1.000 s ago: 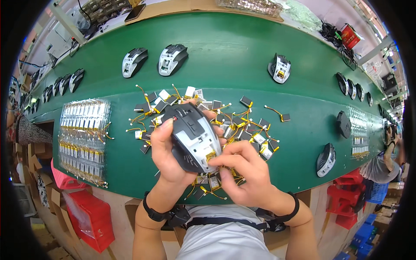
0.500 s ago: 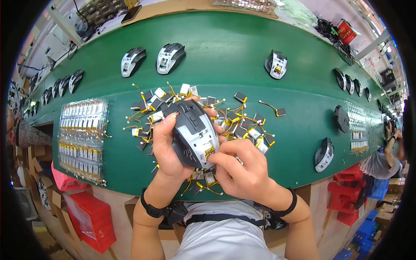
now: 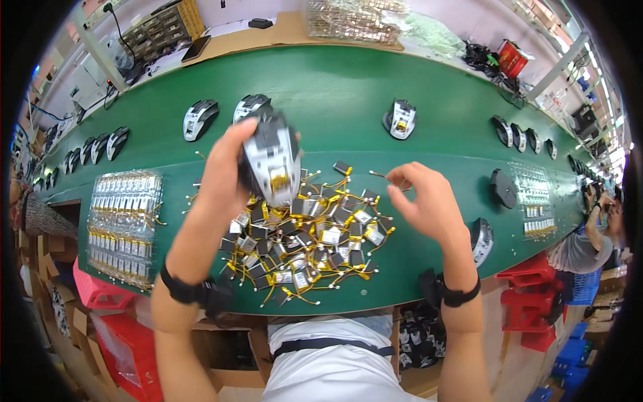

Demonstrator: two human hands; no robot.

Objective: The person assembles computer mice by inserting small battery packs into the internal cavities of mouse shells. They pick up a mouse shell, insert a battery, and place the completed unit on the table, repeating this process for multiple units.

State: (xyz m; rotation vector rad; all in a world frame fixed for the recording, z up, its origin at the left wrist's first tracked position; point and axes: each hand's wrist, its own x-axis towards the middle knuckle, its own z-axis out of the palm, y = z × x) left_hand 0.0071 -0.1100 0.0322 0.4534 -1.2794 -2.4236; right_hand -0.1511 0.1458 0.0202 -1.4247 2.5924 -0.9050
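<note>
My left hand (image 3: 224,171) grips a black and silver-grey computer mouse (image 3: 273,151), tilted and blurred by motion, above the table. A yellow part shows in the opening of its lower shell. Over the table to the right, my right hand (image 3: 432,204) has its thumb and index finger apart. Those fingers are right at a thin battery lead (image 3: 380,175) with a small white plug; the hand hides most of what it joins. Beneath and between my hands lies a heap of small flat battery packs (image 3: 328,234) with yellow tape and wires.
Other mice stand behind, one at back left (image 3: 201,119) and one at back centre (image 3: 400,120). A black part (image 3: 504,189) and another mouse (image 3: 482,240) lie on the right. Clear battery trays (image 3: 124,221) rest on the green table (image 3: 321,74). A co-worker's arm (image 3: 593,224) is far right.
My left hand has carried the mouse up and left. My right hand has come off the mouse and moved right, to a battery lead apart from the heap.
</note>
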